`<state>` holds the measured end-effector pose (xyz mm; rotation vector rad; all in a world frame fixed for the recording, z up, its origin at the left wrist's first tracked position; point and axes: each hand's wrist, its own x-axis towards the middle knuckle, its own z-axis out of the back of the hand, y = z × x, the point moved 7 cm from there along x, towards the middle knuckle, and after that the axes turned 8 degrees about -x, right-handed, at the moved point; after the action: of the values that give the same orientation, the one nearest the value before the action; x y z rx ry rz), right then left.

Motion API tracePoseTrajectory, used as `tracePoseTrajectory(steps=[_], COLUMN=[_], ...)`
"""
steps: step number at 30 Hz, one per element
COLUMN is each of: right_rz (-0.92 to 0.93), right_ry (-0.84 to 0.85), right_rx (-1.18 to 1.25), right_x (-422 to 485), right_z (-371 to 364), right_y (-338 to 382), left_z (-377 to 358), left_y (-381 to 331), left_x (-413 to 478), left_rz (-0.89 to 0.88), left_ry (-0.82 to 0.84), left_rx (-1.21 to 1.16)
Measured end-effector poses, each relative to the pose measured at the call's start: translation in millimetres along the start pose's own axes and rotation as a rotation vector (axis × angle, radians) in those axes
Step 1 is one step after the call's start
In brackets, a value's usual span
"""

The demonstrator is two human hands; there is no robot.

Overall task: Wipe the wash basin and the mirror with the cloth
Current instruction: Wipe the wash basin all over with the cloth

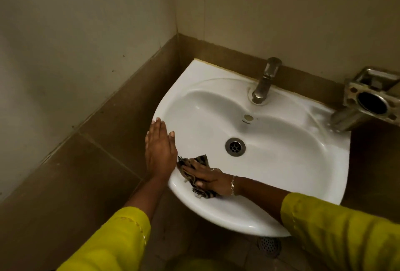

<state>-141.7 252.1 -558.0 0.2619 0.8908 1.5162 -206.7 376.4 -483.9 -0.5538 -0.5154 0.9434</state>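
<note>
The right hand (207, 181) is pressing the cloth (204, 193) flat on the near-left slope of the wash basin (238, 216), grip wide, fingers straight. The left hand (160, 147) is lying flat on the left rim, holding nothing. The cloth is looking thin, limp and frayed, likely sliding easily on glazed ceramic; a palm over its middle is advised.

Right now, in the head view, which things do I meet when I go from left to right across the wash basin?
left hand → cloth → drain → tap → metal holder. The right hand lies over the cloth, so it is left out.
</note>
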Motion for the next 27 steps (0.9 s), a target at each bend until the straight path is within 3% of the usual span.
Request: tracePoseTrajectory(steps=[3,7,13,21,24,27], right_rz=[0.061,0.087,0.026,-0.389,-0.469,-0.55], right_ry=[-0.29,-0.445,-0.479,-0.503,-0.364,-0.414], right_rx=[-0.057,-0.133,-0.485,-1.142,-1.353,-1.529], right_x=[25.1,50.7,93.2,90.7,73.6,44.4], right_z=[14.0,31.8,62.7,126.6,131.2,131.9], right_y=[11.2,10.9,-6.9,-44.7,-63.4,-76.2], left_z=[-0.3,-2.5,-3.5,-3.8,-2.7,-2.5], left_y=[2.1,4.0,5.4,6.7,6.3,6.0], left_x=[1.7,1.7,2.8,2.0,1.6,1.6], left_rz=[0.013,0.015,0.01,0.004,0.008,0.005], left_ry=[0.001,-0.001,-0.004,-0.015,-0.009,-0.009], left_rx=[-0.012,0.0,-0.005,0.023,0.011,0.006])
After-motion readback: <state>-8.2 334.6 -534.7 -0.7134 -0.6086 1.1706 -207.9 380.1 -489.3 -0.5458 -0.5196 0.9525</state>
